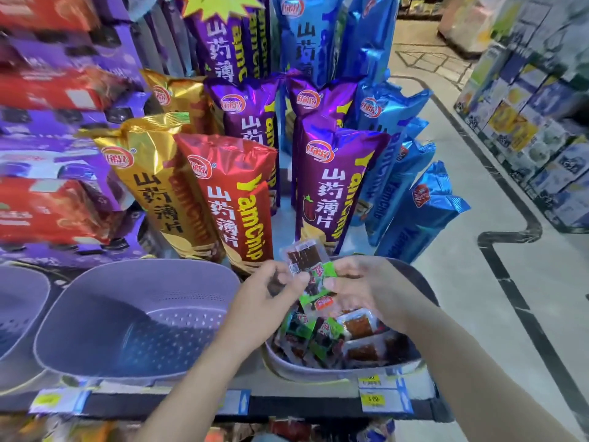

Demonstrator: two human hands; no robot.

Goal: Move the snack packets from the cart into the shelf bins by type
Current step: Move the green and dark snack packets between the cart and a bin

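Two hands meet over the shelf bin [318, 373] — the left hand [271, 291] and right hand [366, 288] each pinch a loose bunch of snack packets [306, 260] with curled fingers. Slick wrappers may slip — dropping into the mixed heap below, unsorted.

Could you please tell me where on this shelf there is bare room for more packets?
The middle purple bin is bare inside, in front of the gold YamChip bag and red YamChip bag. The right bin is crowded with small packets; the left hand and right hand hold more above it.
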